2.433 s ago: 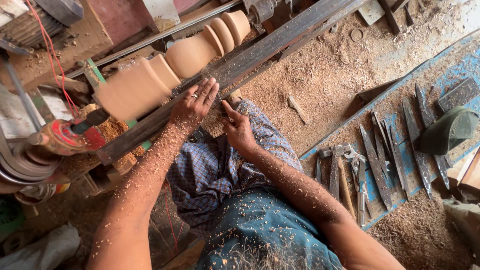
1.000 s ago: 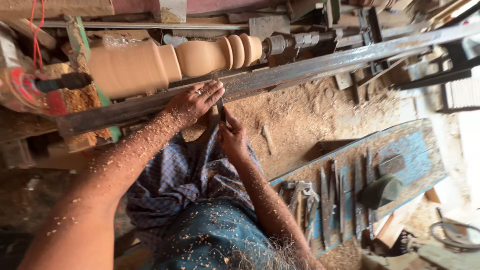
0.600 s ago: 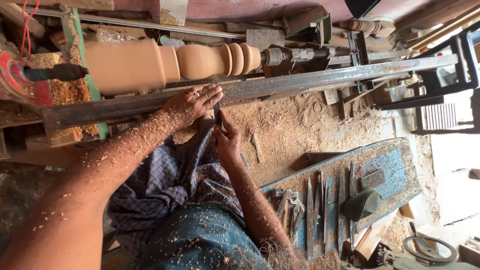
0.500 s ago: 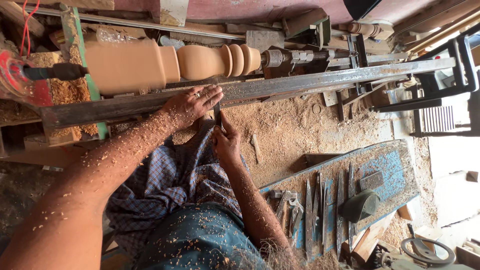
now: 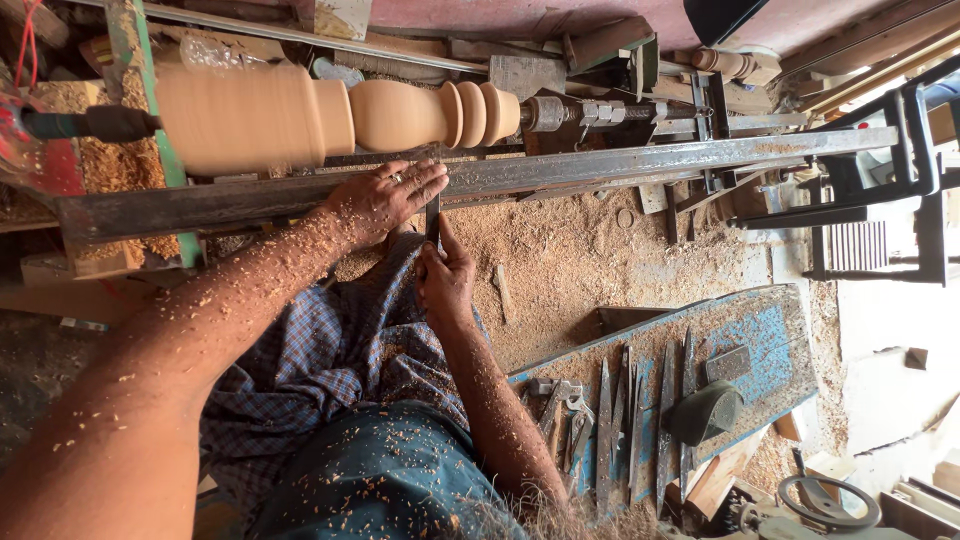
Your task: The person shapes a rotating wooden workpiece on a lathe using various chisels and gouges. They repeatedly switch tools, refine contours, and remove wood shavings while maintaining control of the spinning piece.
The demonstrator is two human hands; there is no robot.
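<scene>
Your left hand lies flat on the long grey steel rest bar, fingers together, just below the pale turned wooden spindle on the lathe. Your right hand, below the bar, has its fingers clamped on a thin dark metal chisel steadied against it. You look mid-cut; next likely calls for easing the edge steadily toward the spindle.

Left hand rests flat on the steel bar, fingers spread, below the turned wooden spindle. Right hand grips a thin chisel upright against the bar. Sawdust covers the floor; spare chisels lie on the blue board
</scene>
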